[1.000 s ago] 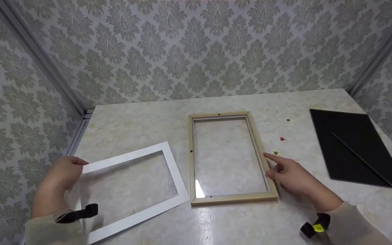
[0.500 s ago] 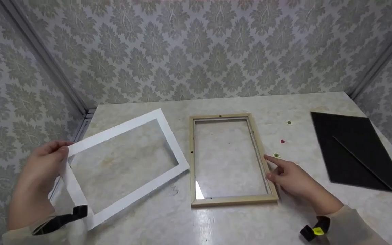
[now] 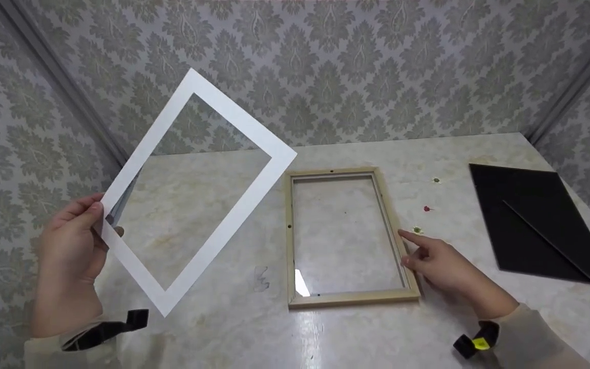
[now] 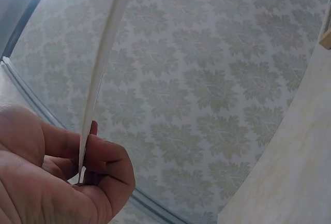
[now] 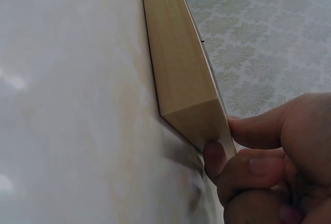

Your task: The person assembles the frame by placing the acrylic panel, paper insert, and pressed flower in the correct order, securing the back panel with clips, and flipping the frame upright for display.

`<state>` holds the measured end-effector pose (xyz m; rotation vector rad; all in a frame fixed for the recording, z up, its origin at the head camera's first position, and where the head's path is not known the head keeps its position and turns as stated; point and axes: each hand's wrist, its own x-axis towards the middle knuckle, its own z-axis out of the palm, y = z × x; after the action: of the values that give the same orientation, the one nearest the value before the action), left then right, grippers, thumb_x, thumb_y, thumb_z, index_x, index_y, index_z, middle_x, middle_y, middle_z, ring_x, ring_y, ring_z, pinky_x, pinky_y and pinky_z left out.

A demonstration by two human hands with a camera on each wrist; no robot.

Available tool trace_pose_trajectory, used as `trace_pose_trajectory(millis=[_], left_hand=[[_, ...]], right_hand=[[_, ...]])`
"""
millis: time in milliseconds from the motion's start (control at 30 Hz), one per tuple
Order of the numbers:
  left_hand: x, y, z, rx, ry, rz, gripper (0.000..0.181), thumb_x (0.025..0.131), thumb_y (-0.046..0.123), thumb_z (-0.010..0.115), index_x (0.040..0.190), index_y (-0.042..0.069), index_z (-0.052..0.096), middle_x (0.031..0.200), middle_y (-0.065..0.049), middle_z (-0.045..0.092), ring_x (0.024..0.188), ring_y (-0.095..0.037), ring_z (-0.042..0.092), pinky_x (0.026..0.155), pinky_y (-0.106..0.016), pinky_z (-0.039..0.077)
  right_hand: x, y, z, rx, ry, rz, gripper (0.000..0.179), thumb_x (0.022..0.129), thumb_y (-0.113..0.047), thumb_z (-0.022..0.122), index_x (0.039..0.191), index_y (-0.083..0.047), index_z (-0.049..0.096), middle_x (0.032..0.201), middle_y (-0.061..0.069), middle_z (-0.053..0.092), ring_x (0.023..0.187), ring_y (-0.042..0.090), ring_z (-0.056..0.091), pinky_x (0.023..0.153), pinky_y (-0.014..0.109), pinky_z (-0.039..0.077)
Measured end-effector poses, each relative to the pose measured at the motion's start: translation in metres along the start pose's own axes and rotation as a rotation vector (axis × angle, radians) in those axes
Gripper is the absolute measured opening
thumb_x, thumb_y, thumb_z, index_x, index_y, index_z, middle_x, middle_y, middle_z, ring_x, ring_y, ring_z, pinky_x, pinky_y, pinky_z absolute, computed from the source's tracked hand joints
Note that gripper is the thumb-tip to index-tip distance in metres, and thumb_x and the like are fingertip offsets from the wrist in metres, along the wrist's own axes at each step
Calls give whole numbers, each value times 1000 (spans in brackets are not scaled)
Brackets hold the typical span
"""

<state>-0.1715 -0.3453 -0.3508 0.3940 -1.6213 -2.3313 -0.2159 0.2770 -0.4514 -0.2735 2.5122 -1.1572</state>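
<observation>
Leftmost, the left hand (image 3: 72, 238), with a black strap (image 3: 103, 333) over its sleeve (image 3: 72, 353), pinches a white mat (image 3: 238, 118) close to one corner. Its thumb lies on the near face and the fingers sit behind, one fingertip showing through the mat's window; the left wrist view gives the same tight pinch with the mat seen edge-on. The mat is raised off the table (image 3: 213, 328) and turned slantwise, its top corner in front of the patterned wall (image 3: 336, 66). Below it, on the tabletop, is a small see-through shape (image 3: 261, 279), too faint to identify. Next comes a wooden frame (image 3: 354, 298) lying flat, with a transparent pane (image 3: 346, 236) inside that catches a bright reflection at its near left corner. Just past its right bar are a pale flower (image 3: 417, 230), a red flower (image 3: 426, 208) and a second pale flower (image 3: 436, 180), set apart in a rough line. The right hand (image 3: 441, 264) rests against that bar, index finger straight and thumb touching a little nearer, other fingers bent; it touches rather than wraps the wood. Farthest right lies a black board (image 3: 515, 241) with a slim slanting leg (image 3: 548, 241).
</observation>
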Motion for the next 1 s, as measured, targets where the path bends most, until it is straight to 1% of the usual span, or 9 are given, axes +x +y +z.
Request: trace_pose_trajectory(millis=[133,267,367,467,533,600,767,867,1000], left_hand=[[1,-9,14,78,0,-25,25,118,15,57,110,19,81,104,6,71,88,-8,63,73,-26,59],[4,-25,31,212,-13,-59,25,120,17,54,114,22,78,106,7,69,86,-9,62,75,-25,59],[6,-40,49,309,-22,-91,22,121,18,52,123,18,74,107,7,65,89,-10,61,78,-25,57],[7,-57,69,349,-64,-132,24,121,18,50,135,10,68,110,6,64,94,-11,60,82,-25,56],[5,-68,83,341,-99,-170,27,121,18,49,141,6,65,112,6,62,97,-12,59,83,-25,55],[3,-79,94,305,-139,-213,30,121,17,49,145,3,63,116,4,62,99,-13,60,84,-25,55],[-6,-103,111,176,-227,-305,35,121,14,48,151,-1,58,130,-3,65,110,-13,66,91,-27,60],[-14,-116,119,112,-264,-327,37,120,11,48,154,-3,55,139,-11,65,114,-15,71,93,-28,64],[-27,-134,134,79,-286,-336,38,119,6,47,154,-7,53,148,-23,62,118,-23,75,91,-29,67]], right_hand=[[1,-1,-2,8,-12,-4,74,113,-23,71,177,-11,37,93,5,70,63,11,52,58,30,48],[1,-1,-2,21,-23,2,74,113,-24,70,178,-11,36,92,5,69,60,11,49,57,30,46],[2,-1,-2,17,-27,3,75,113,-26,70,178,-12,35,92,5,70,60,11,50,56,30,47],[2,-1,-4,6,-22,0,75,113,-26,70,178,-12,36,91,5,70,60,11,50,56,30,48],[2,-1,-4,-7,-12,-3,75,113,-26,71,178,-12,36,90,5,71,60,11,51,56,30,48],[2,0,-5,-20,-2,-6,75,113,-25,71,177,-11,37,88,4,70,62,11,52,57,29,49],[1,1,-3,-31,-3,-8,75,112,-25,72,177,-11,39,80,1,64,63,11,52,58,29,49],[1,1,-2,-23,-8,-1,75,112,-26,72,177,-13,39,76,0,61,61,10,50,57,29,48],[2,0,-1,-12,-12,9,75,112,-26,72,178,-13,38,74,-1,59,60,10,48,56,29,47]])
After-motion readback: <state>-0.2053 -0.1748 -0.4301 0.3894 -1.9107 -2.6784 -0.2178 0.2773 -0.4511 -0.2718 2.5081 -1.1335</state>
